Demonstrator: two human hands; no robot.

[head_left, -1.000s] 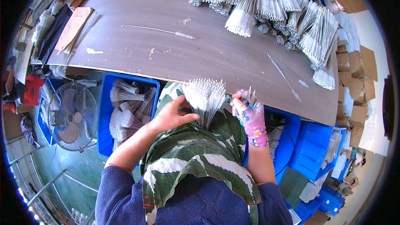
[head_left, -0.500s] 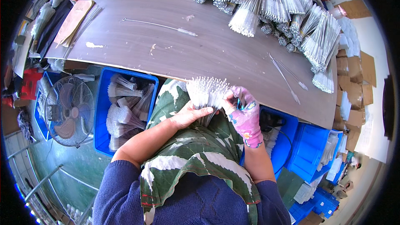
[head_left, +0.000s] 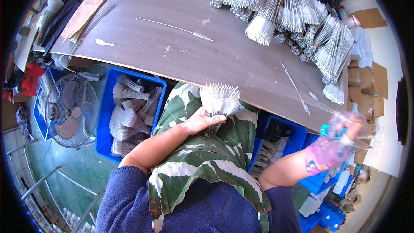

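Fingers point(head_left: 215, 119) of the left hand point(head_left: 199, 121) wrap closely round a bundle of wire brushes point(head_left: 220, 97), its long axis running outward from the body, while the blurred right hand point(head_left: 343, 137), grip unclear, hangs well apart rightward.

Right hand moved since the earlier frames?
Yes, rightward: against the table, the right hand has swung from beside the brush bundle out toward the table's right front corner.
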